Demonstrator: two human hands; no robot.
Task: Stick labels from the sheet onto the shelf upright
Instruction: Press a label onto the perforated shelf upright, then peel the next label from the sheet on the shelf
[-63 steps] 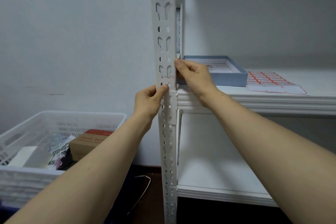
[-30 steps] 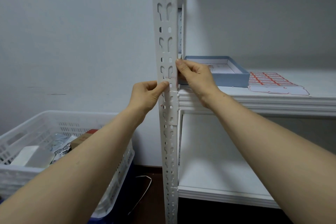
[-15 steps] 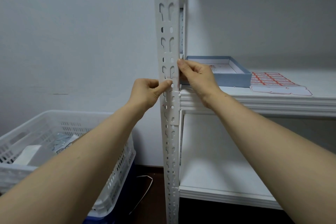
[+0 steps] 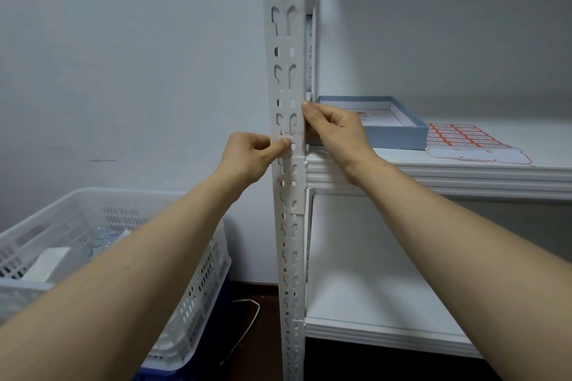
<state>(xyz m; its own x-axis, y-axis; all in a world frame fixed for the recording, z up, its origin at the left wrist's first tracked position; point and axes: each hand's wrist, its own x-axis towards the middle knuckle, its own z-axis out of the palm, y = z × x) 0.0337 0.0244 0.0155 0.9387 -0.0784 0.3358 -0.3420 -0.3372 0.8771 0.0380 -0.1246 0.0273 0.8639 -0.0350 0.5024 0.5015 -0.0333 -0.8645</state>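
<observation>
Two hands on shelf upright [image 4: 289, 40] — left hand [image 4: 247, 155] fingers [image 4: 258, 143] curled, thumb pressing, right hand [image 4: 343, 133] fingers [image 4: 316, 130] pinching its edge.

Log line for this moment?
step: pressing label down | left hand: grips shelf upright, thumb on front | right hand: pinches upright's right edge | label sheet: on shelf, right of blue box

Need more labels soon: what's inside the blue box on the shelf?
A white sheet with faint red print lies in the blue box. The right hand and the box's near wall hide the rest.
</observation>
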